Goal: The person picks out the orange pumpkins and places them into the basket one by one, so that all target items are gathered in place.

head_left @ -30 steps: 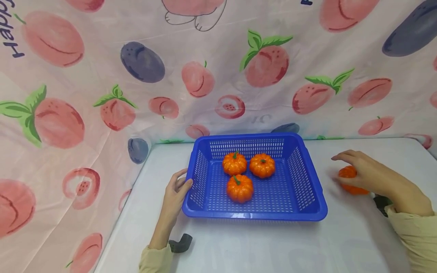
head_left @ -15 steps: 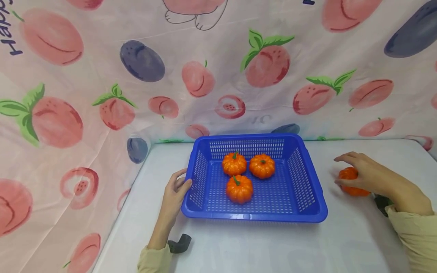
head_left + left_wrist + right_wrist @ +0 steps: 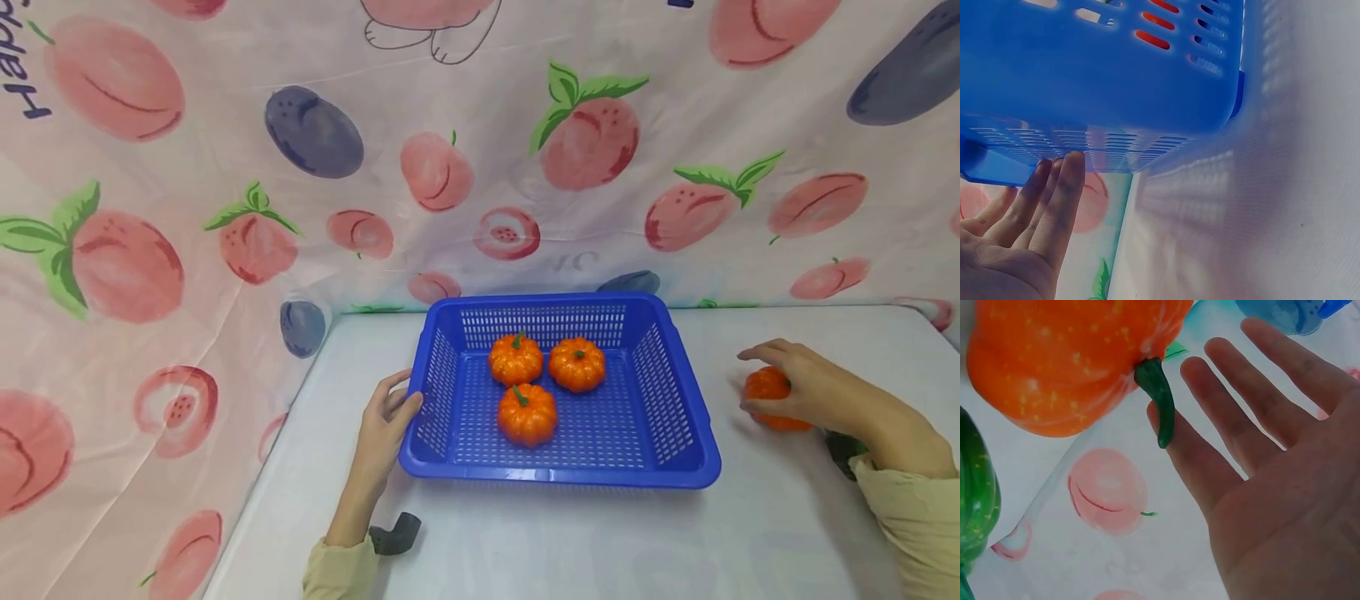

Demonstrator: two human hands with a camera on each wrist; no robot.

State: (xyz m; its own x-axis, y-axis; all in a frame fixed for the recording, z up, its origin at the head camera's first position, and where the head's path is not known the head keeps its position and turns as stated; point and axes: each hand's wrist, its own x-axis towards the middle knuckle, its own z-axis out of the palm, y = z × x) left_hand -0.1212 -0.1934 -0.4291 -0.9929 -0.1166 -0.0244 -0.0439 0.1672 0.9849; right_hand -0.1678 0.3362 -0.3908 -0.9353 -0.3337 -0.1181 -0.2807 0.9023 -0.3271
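My left hand [image 3: 386,425] holds the left rim of a blue plastic basket [image 3: 562,476], thumb over the rim. In the left wrist view its fingers [image 3: 1063,200] lie straight against the outer wall. Inside the basket sit three orange toy pumpkins, one at the front [image 3: 527,417], one at back left [image 3: 515,362] and one at back right [image 3: 577,365]. To the right of the basket, my right hand [image 3: 817,387] reaches around another orange pumpkin [image 3: 772,400], partly hiding it. The right wrist view shows spread, fairly straight fingers beside this pumpkin's green stem [image 3: 1159,400].
A green ribbed gourd [image 3: 975,487] lies close to the orange pumpkin, at the left of the right wrist view. Everything stands on a white table [image 3: 600,542]. A fruit-print cloth [image 3: 465,100] hangs behind the table and along its left side.
My right hand has shifted very slightly to the right over the pumpkin outside the basket. The left hand, the basket and its pumpkins stay as they were.
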